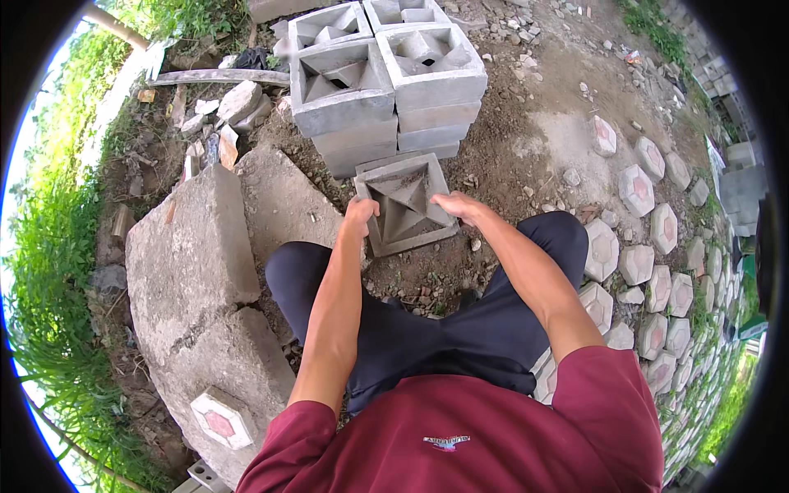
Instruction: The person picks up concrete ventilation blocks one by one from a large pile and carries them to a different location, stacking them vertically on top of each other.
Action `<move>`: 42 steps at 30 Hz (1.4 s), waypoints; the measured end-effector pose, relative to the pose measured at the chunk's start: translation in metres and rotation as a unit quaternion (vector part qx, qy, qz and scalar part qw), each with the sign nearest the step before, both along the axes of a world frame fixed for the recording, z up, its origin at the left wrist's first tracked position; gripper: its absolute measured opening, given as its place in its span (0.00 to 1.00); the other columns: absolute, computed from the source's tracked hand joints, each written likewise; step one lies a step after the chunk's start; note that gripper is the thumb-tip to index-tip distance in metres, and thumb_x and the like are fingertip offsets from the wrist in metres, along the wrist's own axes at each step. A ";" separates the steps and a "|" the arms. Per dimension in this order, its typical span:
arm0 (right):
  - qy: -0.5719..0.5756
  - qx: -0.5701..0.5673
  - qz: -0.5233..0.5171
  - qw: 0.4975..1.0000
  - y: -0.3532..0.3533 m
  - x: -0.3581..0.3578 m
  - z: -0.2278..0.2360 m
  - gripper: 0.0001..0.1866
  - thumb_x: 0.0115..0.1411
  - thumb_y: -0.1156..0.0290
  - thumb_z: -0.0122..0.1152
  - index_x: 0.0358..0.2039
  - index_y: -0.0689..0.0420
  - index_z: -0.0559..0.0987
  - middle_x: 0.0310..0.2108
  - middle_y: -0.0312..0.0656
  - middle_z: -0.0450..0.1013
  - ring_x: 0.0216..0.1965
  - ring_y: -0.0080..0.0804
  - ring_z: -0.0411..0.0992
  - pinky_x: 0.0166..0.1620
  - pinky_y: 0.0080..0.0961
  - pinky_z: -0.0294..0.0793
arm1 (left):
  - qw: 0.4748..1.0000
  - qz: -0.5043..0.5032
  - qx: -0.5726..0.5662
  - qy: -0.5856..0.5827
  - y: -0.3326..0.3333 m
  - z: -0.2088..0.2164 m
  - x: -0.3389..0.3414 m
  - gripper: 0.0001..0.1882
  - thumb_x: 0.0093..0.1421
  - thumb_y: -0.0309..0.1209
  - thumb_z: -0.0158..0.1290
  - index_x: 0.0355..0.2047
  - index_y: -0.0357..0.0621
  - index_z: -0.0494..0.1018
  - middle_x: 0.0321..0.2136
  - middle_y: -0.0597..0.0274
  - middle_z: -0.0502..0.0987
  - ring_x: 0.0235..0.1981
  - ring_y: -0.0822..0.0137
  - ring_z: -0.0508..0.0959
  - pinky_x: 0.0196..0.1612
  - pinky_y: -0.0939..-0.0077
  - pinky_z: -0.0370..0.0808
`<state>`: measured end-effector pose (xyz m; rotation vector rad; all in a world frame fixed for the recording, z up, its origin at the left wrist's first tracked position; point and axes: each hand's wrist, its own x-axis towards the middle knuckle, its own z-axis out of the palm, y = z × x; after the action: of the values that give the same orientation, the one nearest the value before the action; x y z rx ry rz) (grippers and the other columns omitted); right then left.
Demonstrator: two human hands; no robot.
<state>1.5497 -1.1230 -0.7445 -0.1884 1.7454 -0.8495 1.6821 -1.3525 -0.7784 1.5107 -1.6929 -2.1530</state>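
Between my hands is a square grey concrete vent block (404, 241), with a raised rim and a pyramid-like pattern inside. My left hand (362, 215) is closed on its left rim, and my right hand (460, 207) grips the right rim, with the fingers partly hidden. The block is in front of my knees, close to the near side of the stacks. Just beyond it stand stacks of similar vent blocks (345, 108), set side by side in columns. Whether the held block rests on something beneath it is hard to see.
Left of me lies a large broken concrete slab (193, 255), with a hexagonal paver (222, 417) on it. Several hexagonal pavers (636, 191) with reddish centres are spread over the ground on the right. Rubble (240, 103) and a curved strip (218, 76) lie at the far left, beside green grass.
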 end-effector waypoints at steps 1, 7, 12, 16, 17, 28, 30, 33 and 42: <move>-0.003 0.006 -0.013 1.000 0.004 -0.005 -0.007 0.34 0.61 0.46 0.46 0.63 0.54 0.63 0.68 0.54 0.44 0.69 0.52 0.40 0.64 0.62 0.41 | 0.999 -0.007 -0.034 -0.014 0.008 0.009 -0.008 0.27 0.35 0.19 0.51 0.42 0.37 0.65 0.35 0.52 0.70 0.36 0.53 0.72 0.34 0.52 0.71; 0.051 0.011 -0.030 0.998 -0.033 0.002 0.005 0.41 0.59 0.47 0.51 0.62 0.67 0.58 0.62 0.66 0.55 0.61 0.63 0.58 0.56 0.67 0.56 | 0.996 -0.069 -0.061 -0.013 -0.036 0.005 -0.013 0.31 0.35 0.19 0.50 0.46 0.40 0.65 0.39 0.51 0.70 0.41 0.52 0.70 0.36 0.51 0.70; 0.126 0.055 -0.015 0.990 -0.036 -0.007 -0.006 0.35 0.58 0.50 0.56 0.53 0.72 0.68 0.46 0.64 0.71 0.45 0.55 0.73 0.46 0.54 0.70 | 0.995 -0.084 -0.055 0.001 -0.037 0.003 -0.027 0.30 0.35 0.20 0.50 0.45 0.37 0.65 0.42 0.47 0.71 0.48 0.49 0.67 0.46 0.50 0.66; 0.302 0.025 -0.016 0.953 -0.021 -0.028 -0.043 0.31 0.56 0.52 0.59 0.42 0.74 0.76 0.40 0.62 0.75 0.43 0.48 0.76 0.44 0.40 0.73 | 0.993 -0.091 -0.065 -0.024 -0.015 0.025 -0.046 0.35 0.36 0.20 0.50 0.51 0.36 0.63 0.46 0.45 0.70 0.52 0.47 0.66 0.49 0.45 0.64; 0.300 0.022 -0.012 0.954 -0.027 -0.027 -0.041 0.31 0.56 0.52 0.59 0.42 0.74 0.76 0.40 0.62 0.75 0.43 0.48 0.76 0.44 0.40 0.73 | 0.994 -0.087 -0.067 -0.027 -0.018 0.026 -0.043 0.35 0.36 0.20 0.50 0.51 0.36 0.63 0.46 0.45 0.70 0.52 0.47 0.66 0.49 0.45 0.64; 0.356 0.047 0.007 0.933 -0.052 -0.032 -0.026 0.32 0.55 0.51 0.60 0.39 0.75 0.76 0.40 0.68 0.73 0.45 0.59 0.73 0.48 0.41 0.72 | 0.992 -0.084 -0.092 -0.008 -0.037 0.031 -0.049 0.45 0.38 0.21 0.50 0.62 0.32 0.52 0.55 0.41 0.64 0.58 0.47 0.60 0.55 0.50 0.60; 0.357 0.051 0.009 0.933 -0.054 -0.033 -0.027 0.32 0.54 0.50 0.60 0.39 0.75 0.76 0.40 0.67 0.73 0.45 0.59 0.73 0.48 0.41 0.72 | 0.992 -0.106 -0.063 -0.003 -0.039 0.038 -0.048 0.49 0.39 0.21 0.51 0.65 0.35 0.48 0.60 0.42 0.59 0.65 0.48 0.54 0.60 0.50 0.56; 0.358 0.059 0.005 0.932 -0.051 -0.040 -0.035 0.32 0.53 0.50 0.61 0.38 0.75 0.76 0.39 0.67 0.73 0.44 0.59 0.73 0.47 0.41 0.73 | 0.992 -0.099 -0.078 0.033 -0.031 0.038 -0.054 0.47 0.40 0.20 0.51 0.65 0.36 0.49 0.59 0.43 0.61 0.63 0.50 0.57 0.60 0.56 0.58; 0.377 0.040 -0.005 0.925 -0.057 -0.031 -0.030 0.31 0.55 0.50 0.60 0.32 0.76 0.76 0.35 0.70 0.73 0.41 0.62 0.73 0.46 0.44 0.74 | 0.972 -0.070 -0.209 0.086 -0.032 -0.017 -0.039 0.37 0.47 0.17 0.52 0.61 0.42 0.60 0.45 0.54 0.75 0.45 0.59 0.75 0.47 0.66 0.72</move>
<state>1.5184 -1.1796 -0.7746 -0.5024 2.4946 -0.7561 1.6431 -1.3848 -0.7950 1.0933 -2.0710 -1.7612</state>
